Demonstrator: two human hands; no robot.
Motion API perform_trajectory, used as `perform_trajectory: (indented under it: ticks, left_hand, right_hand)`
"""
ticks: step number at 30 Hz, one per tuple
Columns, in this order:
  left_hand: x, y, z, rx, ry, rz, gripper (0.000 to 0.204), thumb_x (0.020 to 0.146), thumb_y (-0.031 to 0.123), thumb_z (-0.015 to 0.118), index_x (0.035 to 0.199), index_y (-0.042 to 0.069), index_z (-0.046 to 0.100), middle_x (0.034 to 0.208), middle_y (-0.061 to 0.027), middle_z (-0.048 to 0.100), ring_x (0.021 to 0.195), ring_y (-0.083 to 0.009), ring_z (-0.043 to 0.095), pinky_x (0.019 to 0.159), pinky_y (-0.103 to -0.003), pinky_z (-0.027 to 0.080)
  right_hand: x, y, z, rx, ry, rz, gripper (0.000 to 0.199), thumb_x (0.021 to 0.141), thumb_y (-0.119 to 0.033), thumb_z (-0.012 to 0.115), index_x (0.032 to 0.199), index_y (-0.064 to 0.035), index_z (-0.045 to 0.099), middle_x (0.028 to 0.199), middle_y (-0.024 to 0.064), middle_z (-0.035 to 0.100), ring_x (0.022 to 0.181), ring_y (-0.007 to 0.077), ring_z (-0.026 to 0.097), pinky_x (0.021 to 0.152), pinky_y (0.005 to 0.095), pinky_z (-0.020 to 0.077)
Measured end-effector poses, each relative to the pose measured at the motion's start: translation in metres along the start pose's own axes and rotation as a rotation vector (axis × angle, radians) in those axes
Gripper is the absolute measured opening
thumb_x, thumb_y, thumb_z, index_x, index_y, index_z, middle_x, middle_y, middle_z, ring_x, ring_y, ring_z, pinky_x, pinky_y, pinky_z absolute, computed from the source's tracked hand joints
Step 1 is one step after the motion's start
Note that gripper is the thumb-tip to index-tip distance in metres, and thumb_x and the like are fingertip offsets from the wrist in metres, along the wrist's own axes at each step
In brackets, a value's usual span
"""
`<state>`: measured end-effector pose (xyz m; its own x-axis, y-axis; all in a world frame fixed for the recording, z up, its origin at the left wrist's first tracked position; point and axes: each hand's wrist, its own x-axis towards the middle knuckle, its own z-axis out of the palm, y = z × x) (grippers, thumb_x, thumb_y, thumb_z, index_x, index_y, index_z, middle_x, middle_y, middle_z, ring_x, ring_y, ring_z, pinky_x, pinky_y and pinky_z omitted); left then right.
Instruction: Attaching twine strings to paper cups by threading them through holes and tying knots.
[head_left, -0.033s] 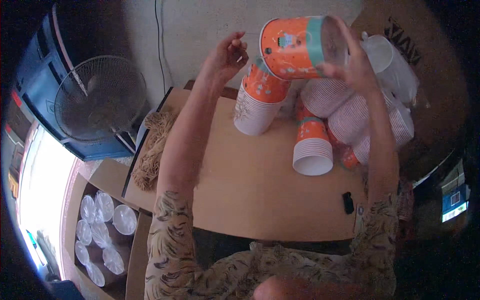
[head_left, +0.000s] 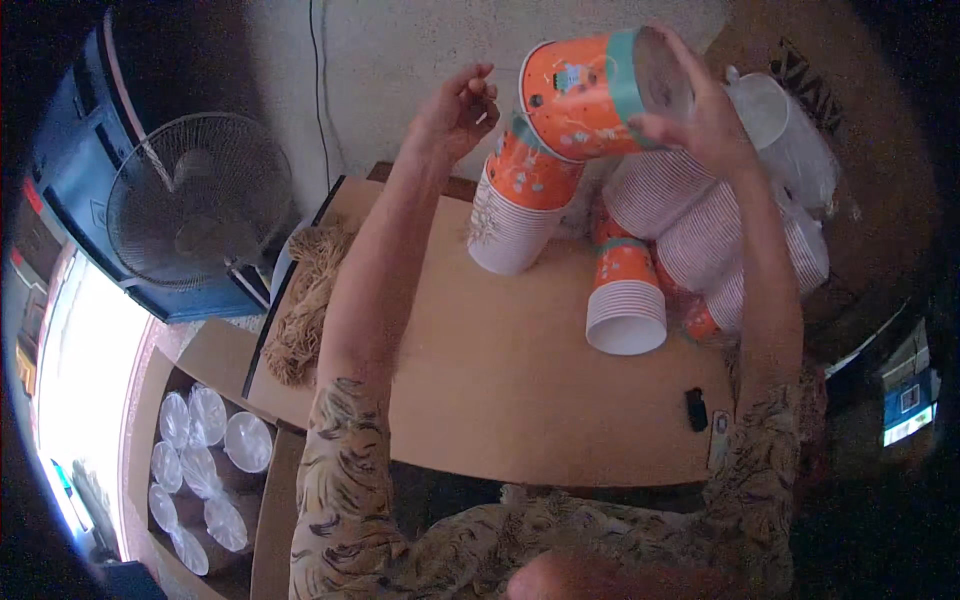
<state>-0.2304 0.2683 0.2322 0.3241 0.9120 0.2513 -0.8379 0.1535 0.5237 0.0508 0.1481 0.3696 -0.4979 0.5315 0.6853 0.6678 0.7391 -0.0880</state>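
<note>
So the right hand [head_left: 712, 128] is gripping the orange cup [head_left: 582, 95], its axis pointing sideways toward the empty, loosely curled left hand [head_left: 460, 115].

Garment: patterned top [head_left: 600, 535], tan-beige ground, dark curved brush-like strokes, paler patches. Left sleeve [head_left: 345, 480] and right sleeve [head_left: 755, 450] match in print; both end near the elbow, edges irregular in outline. Forearms [head_left: 375, 270], left hand [head_left: 457, 118] and right hand [head_left: 712, 130]: bare.

Brown table [head_left: 540, 400] with paper cup stacks [head_left: 626, 312] and tan cords [head_left: 310, 300]
</note>
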Motion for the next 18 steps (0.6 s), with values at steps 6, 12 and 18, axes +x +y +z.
perform_trajectory:
  ticks: [6, 12, 18]
  left_hand:
    - [0.067, -0.035, -0.068, -0.064, 0.179, -0.046, 0.008, 0.093, 0.014, 0.06, 0.092, 0.006, 0.061, 0.061, 0.0037, 0.053, 0.055, -0.0087, 0.054, 0.042, -0.019, 0.037]
    - [0.086, -0.061, -0.119, 0.041, 0.191, -0.156, 0.01, 0.09, 0.006, 0.054, 0.085, 0.006, 0.062, 0.061, 0.0026, 0.055, 0.049, -0.0104, 0.05, 0.042, -0.024, 0.04]
    - [0.065, -0.064, -0.182, 0.653, 0.365, -0.263, 0.024, 0.09, 0.014, 0.056, 0.067, 0.011, 0.06, 0.06, 0.0001, 0.057, 0.048, -0.009, 0.052, 0.042, -0.025, 0.038]
  right_hand:
    - [0.058, 0.055, 0.042, -0.009, -0.341, 0.347, 0.101, 0.07, -0.046, 0.082, 0.149, -0.0041, 0.035, 0.14, 0.0187, 0.05, 0.129, 0.0291, 0.049, 0.108, 0.0359, 0.0386]
    - [0.063, 0.066, 0.081, 0.1, -0.468, 0.489, 0.109, 0.066, -0.058, 0.08, 0.147, -0.0011, 0.037, 0.138, 0.0199, 0.051, 0.127, 0.0308, 0.05, 0.106, 0.0368, 0.0402]
    - [0.054, 0.058, 0.132, 0.022, -0.461, 0.518, 0.113, 0.063, -0.07, 0.076, 0.145, -0.0005, 0.04, 0.14, 0.0221, 0.049, 0.13, 0.0329, 0.048, 0.107, 0.0393, 0.0393]
